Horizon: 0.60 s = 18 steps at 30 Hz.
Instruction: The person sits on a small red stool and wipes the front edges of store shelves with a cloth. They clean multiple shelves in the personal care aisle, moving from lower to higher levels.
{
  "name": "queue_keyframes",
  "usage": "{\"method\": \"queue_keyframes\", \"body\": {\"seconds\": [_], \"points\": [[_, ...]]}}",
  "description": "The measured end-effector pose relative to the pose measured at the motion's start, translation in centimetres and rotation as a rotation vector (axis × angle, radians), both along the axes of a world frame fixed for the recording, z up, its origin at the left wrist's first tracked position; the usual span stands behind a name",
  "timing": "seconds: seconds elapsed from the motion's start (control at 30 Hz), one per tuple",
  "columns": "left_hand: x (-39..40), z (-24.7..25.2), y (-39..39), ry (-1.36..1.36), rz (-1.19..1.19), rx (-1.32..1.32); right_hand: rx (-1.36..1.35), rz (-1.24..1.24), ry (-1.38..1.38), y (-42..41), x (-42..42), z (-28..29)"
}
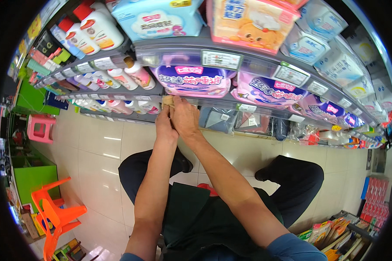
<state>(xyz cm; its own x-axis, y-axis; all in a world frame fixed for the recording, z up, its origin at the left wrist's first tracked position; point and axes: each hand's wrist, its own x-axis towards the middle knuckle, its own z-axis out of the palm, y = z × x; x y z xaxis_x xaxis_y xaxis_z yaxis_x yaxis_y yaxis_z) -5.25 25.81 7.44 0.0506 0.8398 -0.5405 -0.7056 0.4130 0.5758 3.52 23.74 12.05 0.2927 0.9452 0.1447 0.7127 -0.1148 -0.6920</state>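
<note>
My left hand (163, 123) and my right hand (186, 116) are close together, at the front edge of the middle shelf (212, 100). A crumpled tan cloth (167, 100) is bunched at their fingertips, and both hands grip it. The fingers partly hide it. Just beyond my hands, purple and pink packs of sanitary products (192, 80) stand on this shelf. To their left is a pink bottle with a brown cap (139, 73). Flat items in clear plastic (219, 119) lie on the bottom shelf, to the right of my right hand.
Price-tag strips (221, 59) run along the shelf fronts. White bottles with red caps (99, 27) and tissue-like packs (160, 19) fill the upper shelf. An orange plastic chair (57, 208) and a pink stool (41, 128) are on the left. Boxed goods (333, 233) stand at the lower right.
</note>
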Motion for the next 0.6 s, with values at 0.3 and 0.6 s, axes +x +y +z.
{"method": "queue_keyframes", "body": {"seconds": [0.3, 0.6], "points": [[8.5, 2.5, -4.6, 0.238, -0.411, 0.051, 0.067, -0.187, 0.109, -6.3, 9.9, -0.1], [23.0, 4.1, -10.0, 0.379, -0.663, 0.051, 0.208, -0.491, 0.099, -13.6, 22.9, -1.3]]}}
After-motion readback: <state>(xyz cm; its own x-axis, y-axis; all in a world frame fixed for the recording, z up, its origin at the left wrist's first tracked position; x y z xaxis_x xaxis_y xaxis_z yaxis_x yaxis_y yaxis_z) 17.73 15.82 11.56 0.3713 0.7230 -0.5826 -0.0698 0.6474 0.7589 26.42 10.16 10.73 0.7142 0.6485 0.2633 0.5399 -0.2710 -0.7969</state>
